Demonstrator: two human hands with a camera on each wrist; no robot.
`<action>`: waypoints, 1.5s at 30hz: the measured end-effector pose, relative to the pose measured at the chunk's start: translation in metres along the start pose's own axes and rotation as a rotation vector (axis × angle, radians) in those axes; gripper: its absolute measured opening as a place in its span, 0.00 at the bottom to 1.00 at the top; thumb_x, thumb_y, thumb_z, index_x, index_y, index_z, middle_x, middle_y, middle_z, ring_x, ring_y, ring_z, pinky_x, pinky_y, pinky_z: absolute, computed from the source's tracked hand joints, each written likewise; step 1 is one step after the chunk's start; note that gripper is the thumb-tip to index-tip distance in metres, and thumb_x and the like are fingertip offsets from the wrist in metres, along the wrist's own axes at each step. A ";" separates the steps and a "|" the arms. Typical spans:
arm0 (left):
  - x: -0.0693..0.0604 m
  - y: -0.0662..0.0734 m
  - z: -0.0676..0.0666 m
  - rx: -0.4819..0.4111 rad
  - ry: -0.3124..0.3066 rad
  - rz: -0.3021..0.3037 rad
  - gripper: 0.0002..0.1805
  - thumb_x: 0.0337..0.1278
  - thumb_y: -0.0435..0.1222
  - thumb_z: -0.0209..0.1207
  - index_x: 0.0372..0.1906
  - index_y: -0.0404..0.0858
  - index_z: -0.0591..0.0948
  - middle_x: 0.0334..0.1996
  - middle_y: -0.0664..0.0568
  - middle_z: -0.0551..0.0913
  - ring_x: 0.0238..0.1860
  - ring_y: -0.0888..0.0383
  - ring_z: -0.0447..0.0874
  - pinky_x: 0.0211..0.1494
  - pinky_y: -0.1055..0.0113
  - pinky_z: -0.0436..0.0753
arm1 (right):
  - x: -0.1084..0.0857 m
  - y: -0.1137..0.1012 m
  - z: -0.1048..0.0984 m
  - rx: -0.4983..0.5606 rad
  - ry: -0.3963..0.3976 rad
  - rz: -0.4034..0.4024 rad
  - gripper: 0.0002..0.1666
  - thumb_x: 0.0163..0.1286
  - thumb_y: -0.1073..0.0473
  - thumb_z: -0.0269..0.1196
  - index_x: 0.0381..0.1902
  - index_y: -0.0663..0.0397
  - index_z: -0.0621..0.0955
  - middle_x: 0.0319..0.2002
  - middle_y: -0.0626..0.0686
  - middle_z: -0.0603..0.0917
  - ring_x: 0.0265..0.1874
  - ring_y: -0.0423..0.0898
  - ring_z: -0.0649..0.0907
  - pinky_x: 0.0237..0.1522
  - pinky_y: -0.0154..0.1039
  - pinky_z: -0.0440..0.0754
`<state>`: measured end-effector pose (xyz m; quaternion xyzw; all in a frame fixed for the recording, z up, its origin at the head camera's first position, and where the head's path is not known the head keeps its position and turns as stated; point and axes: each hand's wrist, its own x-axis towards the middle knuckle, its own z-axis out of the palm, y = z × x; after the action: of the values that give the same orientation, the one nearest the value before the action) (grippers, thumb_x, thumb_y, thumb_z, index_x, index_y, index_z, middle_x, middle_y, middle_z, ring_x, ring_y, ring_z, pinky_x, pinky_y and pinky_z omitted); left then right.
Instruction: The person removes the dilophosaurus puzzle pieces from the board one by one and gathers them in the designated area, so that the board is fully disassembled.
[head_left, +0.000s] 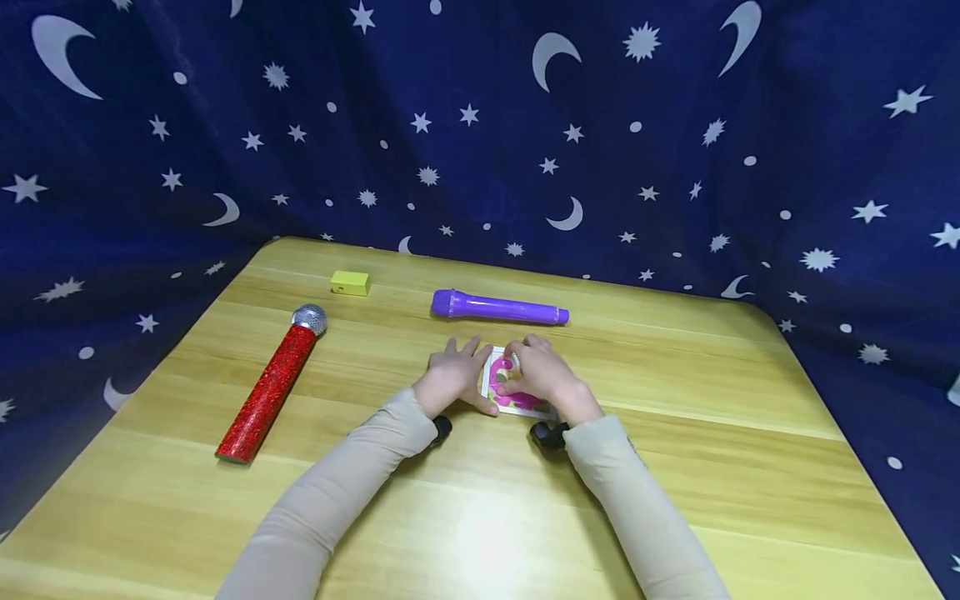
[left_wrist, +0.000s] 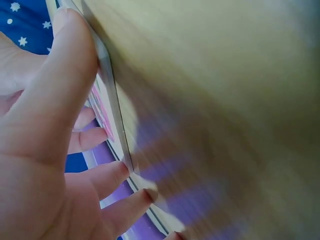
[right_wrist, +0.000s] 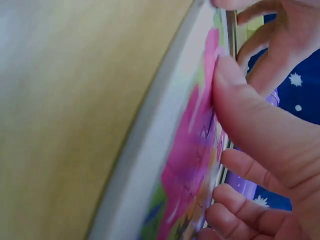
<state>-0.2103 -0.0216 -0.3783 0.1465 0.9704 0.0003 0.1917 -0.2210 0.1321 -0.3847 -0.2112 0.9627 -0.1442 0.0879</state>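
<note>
A small white-bordered picture board (head_left: pixel 528 412) with a pink figure lies flat near the middle of the table. The left hand (head_left: pixel 453 375) is at its left side, fingers spread; in the left wrist view the thumb (left_wrist: pixel 75 55) lies along the board's edge and other fingertips touch its border and the table. Over the right part is the right hand (head_left: pixel 546 372). Its thumb (right_wrist: pixel 232 82) touches the pink picture (right_wrist: pixel 185 150) in the right wrist view, apart from the bent fingers, which rest farther across it. That hand hides part of the picture.
A purple toy microphone (head_left: pixel 502 309) lies just beyond the hands. On the left lies a glittery red microphone (head_left: pixel 270 392) with a silver head. A yellow block (head_left: pixel 350 283) sits near the back left. A dark blue star-and-moon curtain (head_left: pixel 480 150) hangs behind the wooden table (head_left: pixel 712 500).
</note>
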 end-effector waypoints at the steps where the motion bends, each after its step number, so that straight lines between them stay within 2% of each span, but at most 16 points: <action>1: -0.001 0.000 0.000 -0.010 0.002 0.002 0.62 0.25 0.68 0.62 0.71 0.50 0.51 0.70 0.52 0.48 0.66 0.40 0.48 0.53 0.49 0.71 | 0.000 0.000 0.000 0.023 -0.001 0.004 0.34 0.46 0.49 0.72 0.48 0.59 0.76 0.43 0.59 0.73 0.44 0.55 0.72 0.48 0.50 0.72; 5: -0.002 0.001 0.000 -0.036 -0.001 0.007 0.61 0.26 0.67 0.63 0.71 0.49 0.51 0.70 0.50 0.47 0.66 0.38 0.48 0.54 0.47 0.70 | 0.003 0.003 0.001 0.143 -0.020 0.033 0.34 0.43 0.53 0.74 0.47 0.58 0.74 0.41 0.60 0.72 0.43 0.55 0.70 0.45 0.50 0.73; 9: 0.001 0.003 0.001 -0.032 -0.041 -0.009 0.62 0.28 0.67 0.62 0.71 0.49 0.47 0.71 0.51 0.44 0.67 0.38 0.45 0.58 0.45 0.65 | 0.007 0.009 0.002 0.253 -0.039 0.008 0.32 0.43 0.56 0.75 0.43 0.56 0.71 0.44 0.60 0.70 0.47 0.56 0.69 0.48 0.55 0.70; 12: 0.004 0.003 0.001 -0.017 -0.066 -0.025 0.62 0.28 0.67 0.61 0.72 0.50 0.46 0.71 0.52 0.43 0.67 0.38 0.44 0.59 0.45 0.63 | 0.007 0.012 0.003 0.304 -0.041 -0.021 0.32 0.43 0.57 0.74 0.44 0.58 0.72 0.49 0.61 0.69 0.51 0.58 0.67 0.53 0.56 0.66; 17: 0.004 0.002 0.001 -0.005 -0.069 -0.022 0.62 0.28 0.68 0.60 0.72 0.50 0.45 0.71 0.52 0.42 0.67 0.39 0.44 0.58 0.45 0.64 | 0.006 0.011 0.004 0.300 -0.038 0.006 0.39 0.43 0.55 0.74 0.51 0.64 0.71 0.51 0.61 0.68 0.52 0.57 0.69 0.56 0.53 0.65; 24: 0.002 0.000 0.001 0.001 -0.059 -0.015 0.62 0.27 0.69 0.60 0.72 0.50 0.46 0.71 0.53 0.43 0.67 0.39 0.44 0.58 0.46 0.65 | 0.007 0.009 0.003 0.280 -0.038 0.006 0.39 0.43 0.54 0.74 0.51 0.64 0.72 0.49 0.61 0.69 0.51 0.56 0.70 0.56 0.51 0.67; 29: 0.000 0.000 -0.001 -0.011 -0.052 -0.002 0.62 0.28 0.68 0.60 0.71 0.49 0.46 0.71 0.52 0.43 0.67 0.39 0.44 0.58 0.45 0.65 | 0.009 0.011 0.001 0.283 -0.046 0.002 0.34 0.45 0.57 0.73 0.48 0.64 0.71 0.47 0.60 0.71 0.45 0.54 0.72 0.49 0.49 0.71; 33: -0.002 -0.001 -0.001 -0.011 -0.045 0.001 0.62 0.28 0.68 0.61 0.71 0.49 0.47 0.71 0.52 0.44 0.67 0.39 0.45 0.56 0.46 0.67 | 0.011 0.011 0.002 0.330 -0.004 -0.027 0.25 0.50 0.66 0.69 0.44 0.65 0.71 0.37 0.58 0.75 0.35 0.50 0.74 0.39 0.44 0.75; 36: -0.002 -0.003 0.000 -0.013 -0.038 -0.001 0.62 0.27 0.68 0.61 0.71 0.49 0.48 0.71 0.53 0.45 0.67 0.39 0.45 0.55 0.47 0.69 | 0.013 0.010 0.004 0.374 0.034 -0.045 0.20 0.51 0.71 0.66 0.42 0.66 0.72 0.31 0.56 0.77 0.31 0.48 0.76 0.36 0.40 0.76; 39: -0.002 -0.004 0.001 -0.027 -0.035 0.005 0.62 0.27 0.68 0.61 0.71 0.49 0.49 0.71 0.53 0.45 0.67 0.39 0.46 0.54 0.47 0.70 | 0.013 0.010 0.005 0.397 0.053 -0.035 0.19 0.51 0.72 0.64 0.42 0.66 0.73 0.30 0.55 0.77 0.30 0.46 0.77 0.35 0.37 0.77; 45: -0.001 -0.004 -0.001 -0.046 -0.036 0.015 0.63 0.25 0.68 0.62 0.71 0.50 0.48 0.71 0.54 0.45 0.67 0.40 0.45 0.54 0.48 0.70 | 0.006 0.024 -0.003 0.551 0.046 0.027 0.21 0.51 0.71 0.65 0.43 0.69 0.72 0.32 0.57 0.76 0.30 0.47 0.75 0.33 0.35 0.76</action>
<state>-0.2114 -0.0258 -0.3774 0.1493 0.9654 0.0214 0.2126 -0.2361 0.1511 -0.3901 -0.1631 0.8917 -0.4042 0.1221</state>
